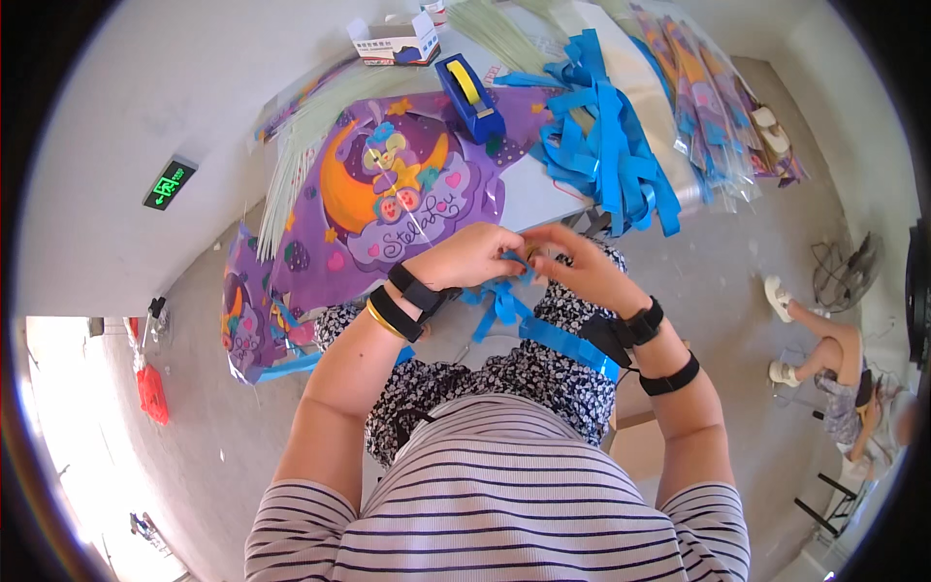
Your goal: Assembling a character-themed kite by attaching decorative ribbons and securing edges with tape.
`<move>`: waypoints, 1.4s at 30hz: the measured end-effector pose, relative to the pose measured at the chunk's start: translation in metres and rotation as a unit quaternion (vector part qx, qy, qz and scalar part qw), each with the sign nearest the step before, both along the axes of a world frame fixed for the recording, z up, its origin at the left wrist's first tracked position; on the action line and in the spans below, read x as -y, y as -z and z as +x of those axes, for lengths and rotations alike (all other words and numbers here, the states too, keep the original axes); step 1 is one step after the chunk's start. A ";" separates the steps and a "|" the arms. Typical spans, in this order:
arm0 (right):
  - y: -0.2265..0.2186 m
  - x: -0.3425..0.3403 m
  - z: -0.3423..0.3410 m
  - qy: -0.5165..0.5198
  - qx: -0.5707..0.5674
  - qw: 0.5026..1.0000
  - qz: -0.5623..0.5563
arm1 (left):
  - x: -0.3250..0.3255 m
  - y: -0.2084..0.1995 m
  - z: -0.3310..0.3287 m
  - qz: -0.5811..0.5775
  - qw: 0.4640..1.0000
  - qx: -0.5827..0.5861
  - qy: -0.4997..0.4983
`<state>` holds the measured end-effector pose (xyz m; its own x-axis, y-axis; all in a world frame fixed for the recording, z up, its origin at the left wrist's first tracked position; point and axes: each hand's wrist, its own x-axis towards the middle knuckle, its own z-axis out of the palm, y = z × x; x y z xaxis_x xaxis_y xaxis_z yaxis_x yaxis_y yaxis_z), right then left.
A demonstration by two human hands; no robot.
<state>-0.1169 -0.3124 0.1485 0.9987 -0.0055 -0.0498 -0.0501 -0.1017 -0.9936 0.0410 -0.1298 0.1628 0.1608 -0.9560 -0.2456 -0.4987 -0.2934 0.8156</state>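
Observation:
My left hand (470,256) and my right hand (588,270) meet above my lap at the table's near edge. Both have their fingers closed on a blue ribbon (512,259). Lengths of blue ribbon (502,305) dangle below the fingers, and a wider blue strip (567,343) lies across my thigh. Where the fingertips come together, the ribbon is partly hidden. Just beyond my left hand, a purple printed fabric sheet (320,218) with a moon and a cartoon figure covers the table and droops over its left side.
A blue tape dispenser (475,112) with a yellow core stands on the fabric. Blue ribbons (611,145) are heaped to its right. Thin pale rods (288,165), an opened white box (393,44) and bagged printed pieces (700,92) lie around. Another person (844,373) sits far right, near a fan (846,274).

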 end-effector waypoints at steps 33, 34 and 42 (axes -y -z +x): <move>0.139 0.084 0.157 0.158 -0.084 0.981 0.071 | -0.110 0.145 0.079 0.199 0.885 0.416 -0.066; 0.149 0.088 0.161 0.135 -0.101 0.985 0.034 | -0.109 0.142 0.081 0.204 0.891 0.402 -0.052; 0.177 0.183 0.166 0.309 0.002 0.945 0.105 | -0.126 0.131 0.092 0.164 0.904 0.391 -0.055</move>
<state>0.0486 -0.4951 -0.0286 0.8086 -0.5778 -0.1106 -0.0318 0.1448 -0.9890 0.1334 -0.0035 0.0321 0.4977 -0.8203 -0.2819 -0.8383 -0.5383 0.0862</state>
